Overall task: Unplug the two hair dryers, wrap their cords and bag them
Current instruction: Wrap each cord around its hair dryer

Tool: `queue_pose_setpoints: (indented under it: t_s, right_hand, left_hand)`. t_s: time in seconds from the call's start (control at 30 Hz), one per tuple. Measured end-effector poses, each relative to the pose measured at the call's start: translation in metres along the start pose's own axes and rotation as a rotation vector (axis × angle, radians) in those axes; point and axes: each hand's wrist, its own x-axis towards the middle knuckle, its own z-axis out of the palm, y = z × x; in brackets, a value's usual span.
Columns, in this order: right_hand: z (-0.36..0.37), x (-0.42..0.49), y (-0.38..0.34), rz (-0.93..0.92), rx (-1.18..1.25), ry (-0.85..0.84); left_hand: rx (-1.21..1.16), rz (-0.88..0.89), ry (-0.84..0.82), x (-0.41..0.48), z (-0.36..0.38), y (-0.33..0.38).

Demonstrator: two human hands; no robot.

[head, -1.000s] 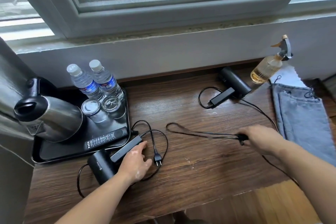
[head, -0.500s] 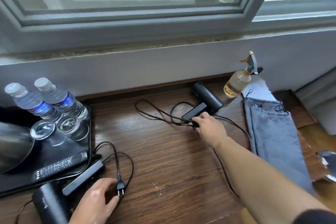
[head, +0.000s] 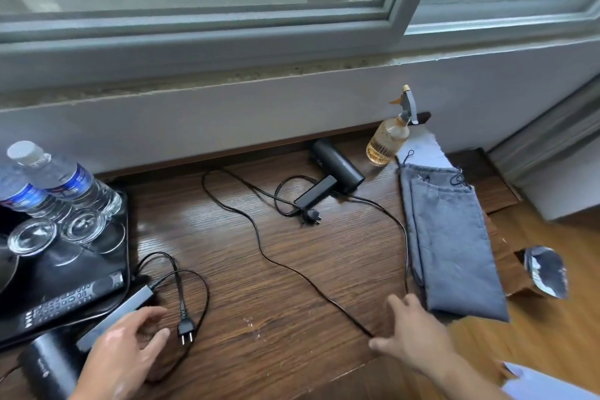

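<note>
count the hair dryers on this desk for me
2. The far hair dryer lies at the back by the spray bottle; the near hair dryer is at the front left corner, beside the left hand. None looks hidden.

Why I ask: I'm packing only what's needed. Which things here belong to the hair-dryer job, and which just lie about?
Job: near hair dryer, near plug, far hair dryer, far plug, grey bags.
Lying about: water bottles, glasses, remote, spray bottle, tray.
</note>
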Motion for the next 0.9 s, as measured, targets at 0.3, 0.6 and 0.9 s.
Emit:
queue_pose_setpoints:
  t_s: [0.3, 0.6, 0.9]
  right_hand:
    - [0.051, 0.015, -0.002, -0.153, 0.046, 0.126]
    - [-0.008, 0.086, -0.079, -0.215, 0.096, 0.311]
    - [-0.016, 0.106, -0.096, -0.110, 0.250, 0.347]
  left_hand:
    - [-0.047, -0.067, 0.031, -0.007, -0.004, 0.009]
    - [-0.025, -0.126, 0.089, -0.023, -0.016, 0.003]
    - [0.069, -0.260, 0.423, -0.050, -0.085, -0.053]
